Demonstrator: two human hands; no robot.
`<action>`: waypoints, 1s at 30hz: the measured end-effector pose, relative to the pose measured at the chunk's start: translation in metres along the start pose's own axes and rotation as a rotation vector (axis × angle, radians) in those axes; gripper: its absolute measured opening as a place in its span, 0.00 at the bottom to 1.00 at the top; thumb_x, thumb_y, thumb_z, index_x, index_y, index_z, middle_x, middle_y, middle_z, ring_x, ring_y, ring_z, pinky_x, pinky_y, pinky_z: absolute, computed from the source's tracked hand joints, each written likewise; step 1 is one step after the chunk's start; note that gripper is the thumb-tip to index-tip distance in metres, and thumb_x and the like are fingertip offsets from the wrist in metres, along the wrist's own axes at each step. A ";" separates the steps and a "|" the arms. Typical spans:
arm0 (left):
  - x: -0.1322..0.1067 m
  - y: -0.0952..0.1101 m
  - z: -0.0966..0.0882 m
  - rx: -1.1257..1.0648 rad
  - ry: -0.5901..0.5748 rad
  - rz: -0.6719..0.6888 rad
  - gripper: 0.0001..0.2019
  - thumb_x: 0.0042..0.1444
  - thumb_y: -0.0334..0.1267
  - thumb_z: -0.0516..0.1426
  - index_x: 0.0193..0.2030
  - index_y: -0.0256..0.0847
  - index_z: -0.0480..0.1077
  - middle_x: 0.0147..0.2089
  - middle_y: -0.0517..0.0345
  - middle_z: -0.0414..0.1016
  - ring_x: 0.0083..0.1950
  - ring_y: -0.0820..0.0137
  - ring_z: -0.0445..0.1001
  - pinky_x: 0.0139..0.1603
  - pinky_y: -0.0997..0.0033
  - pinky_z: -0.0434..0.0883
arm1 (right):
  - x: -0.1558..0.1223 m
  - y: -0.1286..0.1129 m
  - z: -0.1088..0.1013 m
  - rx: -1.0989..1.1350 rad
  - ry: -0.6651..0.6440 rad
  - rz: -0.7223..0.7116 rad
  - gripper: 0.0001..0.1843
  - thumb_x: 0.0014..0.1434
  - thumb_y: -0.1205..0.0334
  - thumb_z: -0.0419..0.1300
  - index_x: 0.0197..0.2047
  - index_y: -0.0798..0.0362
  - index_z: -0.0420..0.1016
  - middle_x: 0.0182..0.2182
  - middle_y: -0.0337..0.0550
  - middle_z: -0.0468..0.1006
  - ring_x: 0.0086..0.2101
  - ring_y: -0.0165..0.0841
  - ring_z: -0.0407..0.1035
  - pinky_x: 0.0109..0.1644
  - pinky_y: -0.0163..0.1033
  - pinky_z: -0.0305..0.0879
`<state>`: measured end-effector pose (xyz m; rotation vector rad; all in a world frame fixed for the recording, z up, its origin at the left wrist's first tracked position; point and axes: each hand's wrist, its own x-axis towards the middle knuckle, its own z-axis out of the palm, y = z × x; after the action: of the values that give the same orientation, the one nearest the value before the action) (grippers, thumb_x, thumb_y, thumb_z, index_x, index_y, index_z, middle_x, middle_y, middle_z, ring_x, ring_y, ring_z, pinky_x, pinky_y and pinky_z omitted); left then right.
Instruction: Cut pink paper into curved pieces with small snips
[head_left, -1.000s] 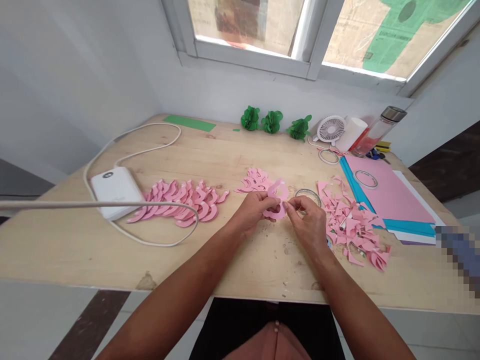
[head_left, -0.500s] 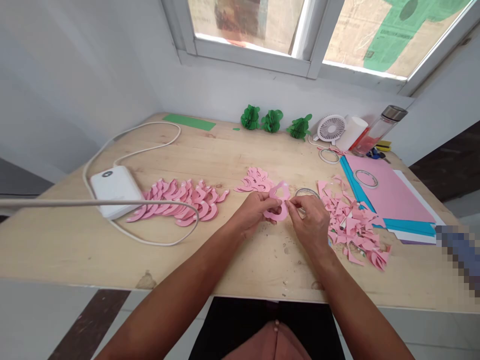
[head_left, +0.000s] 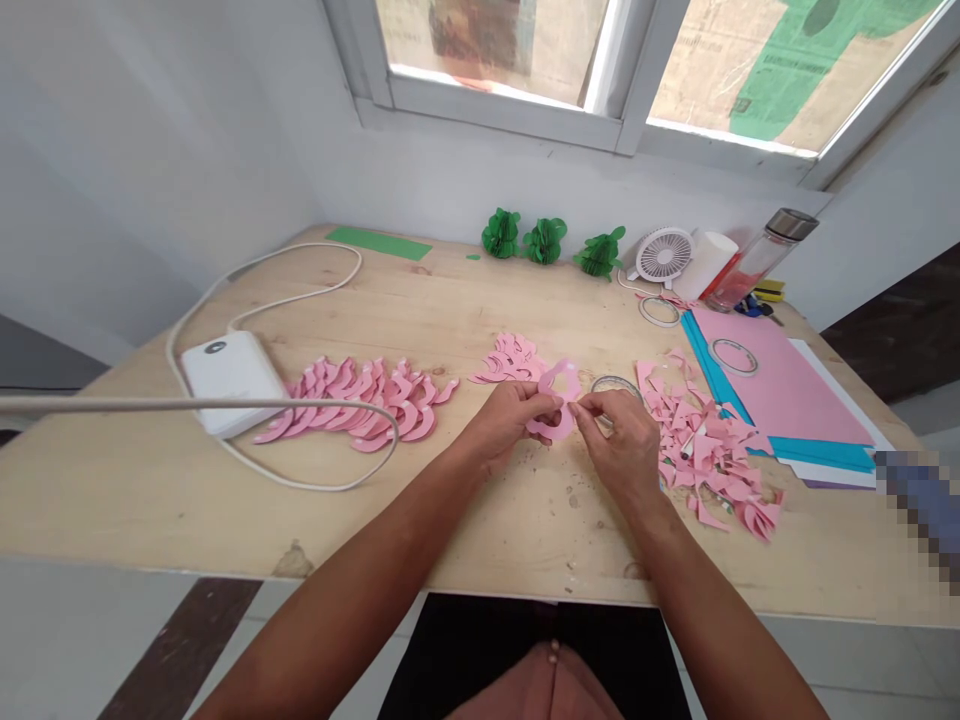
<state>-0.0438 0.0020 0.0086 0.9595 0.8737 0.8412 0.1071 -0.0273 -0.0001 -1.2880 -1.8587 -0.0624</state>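
A pale pine worktop [head_left: 150, 470] fills the lower middle of the frame under a window. Along its far edge, at upper centre, stand three green honeycomb paper balls [head_left: 545, 241]. To the upper right are a small white desk fan [head_left: 664, 255] and a glass bottle with a metal cap [head_left: 754, 275]. A white power bank [head_left: 225, 380] and a looped cream cable [head_left: 300, 257] lie at left. Beside them, a long drift of pink paper crescents [head_left: 352, 410] runs toward the centre, where a smaller pile of crescents [head_left: 510, 360] sits just above the hands. At right, pink paper offcuts [head_left: 697, 460] lie heaped near a pink card sheet [head_left: 772, 375] that rests on blue card [head_left: 821, 452].

At centre, a pink paper ring [head_left: 571, 382] stands tilted above the worktop, held between both hands, with a clear tape roll [head_left: 615, 383] just behind it. The paper looks thin, so a light pinch close to the edge should keep it from creasing. The left hand [head_left: 510, 425] curls closed, its fingers [head_left: 551, 405] gripping the ring's lower left. The right hand [head_left: 619, 450] pinches thumb and forefinger [head_left: 581, 408] together at the ring's right inner edge.
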 end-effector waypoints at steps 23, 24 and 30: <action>0.002 0.002 -0.002 0.054 0.027 0.006 0.08 0.42 0.37 0.60 0.21 0.34 0.67 0.21 0.59 0.67 0.25 0.76 0.65 0.23 0.77 0.66 | 0.003 0.002 -0.002 -0.115 0.005 -0.184 0.07 0.57 0.65 0.58 0.26 0.53 0.69 0.22 0.41 0.73 0.27 0.32 0.65 0.33 0.37 0.57; 0.002 0.002 -0.002 0.057 0.031 0.007 0.08 0.42 0.36 0.60 0.21 0.34 0.68 0.21 0.59 0.67 0.25 0.76 0.65 0.23 0.77 0.66 | 0.003 0.002 -0.002 -0.135 0.001 -0.197 0.07 0.57 0.65 0.58 0.26 0.53 0.69 0.22 0.40 0.73 0.27 0.32 0.65 0.34 0.37 0.57; 0.000 0.004 -0.002 0.057 0.035 -0.006 0.08 0.43 0.37 0.60 0.22 0.34 0.68 0.22 0.58 0.68 0.26 0.76 0.67 0.25 0.77 0.67 | 0.002 0.000 -0.002 -0.204 -0.010 -0.244 0.08 0.57 0.64 0.58 0.26 0.53 0.68 0.21 0.40 0.72 0.26 0.32 0.64 0.33 0.38 0.55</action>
<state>-0.0460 0.0042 0.0113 0.9943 0.9346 0.8337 0.1084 -0.0267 0.0024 -1.1891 -2.0515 -0.3851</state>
